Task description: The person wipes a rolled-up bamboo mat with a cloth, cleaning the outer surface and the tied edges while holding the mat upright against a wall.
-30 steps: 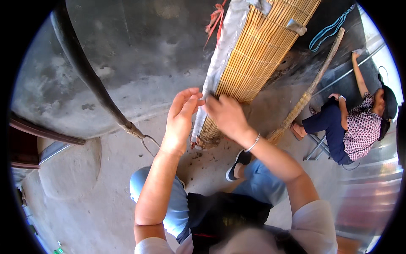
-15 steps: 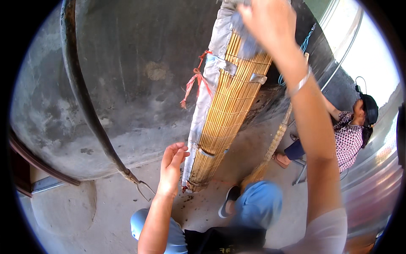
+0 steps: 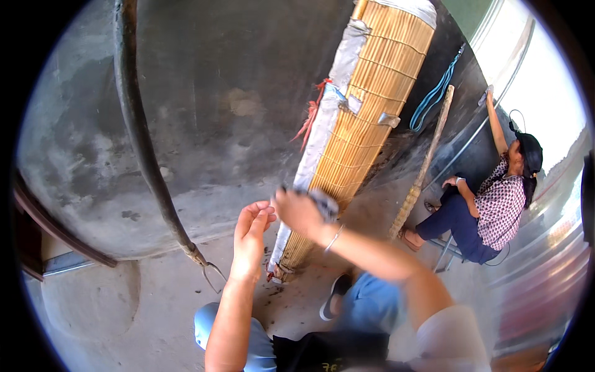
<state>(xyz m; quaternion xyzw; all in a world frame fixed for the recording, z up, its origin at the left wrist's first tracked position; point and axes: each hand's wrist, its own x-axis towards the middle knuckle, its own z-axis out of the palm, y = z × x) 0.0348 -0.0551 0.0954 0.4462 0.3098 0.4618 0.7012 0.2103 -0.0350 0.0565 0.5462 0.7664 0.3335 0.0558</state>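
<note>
A rolled yellow reed mat (image 3: 365, 133) leans upright on the dark wall, with a grey cloth edging, wire ties and red plastic strips. In front of its lower part my right hand (image 3: 300, 214), blurred by motion, is closed on a bunched grey cloth (image 3: 323, 204). To its left my left hand (image 3: 253, 226) is raised, thumb and fingers drawn together. What these fingers hold, if anything, is too small to make out. Both hands nearly meet, beside the mat's left edge.
A long-handled fork (image 3: 145, 142) leans on the wall at left. Right of the mat are a broom's wooden handle (image 3: 427, 158) and a blue cord (image 3: 437, 93). Farther right a seated person (image 3: 496, 204) wipes the wall with a cloth.
My right hand has swept down with the cloth from the mat's top to beside my left hand. The left stays nearly still. The other person's arm is now raised at the wall.
</note>
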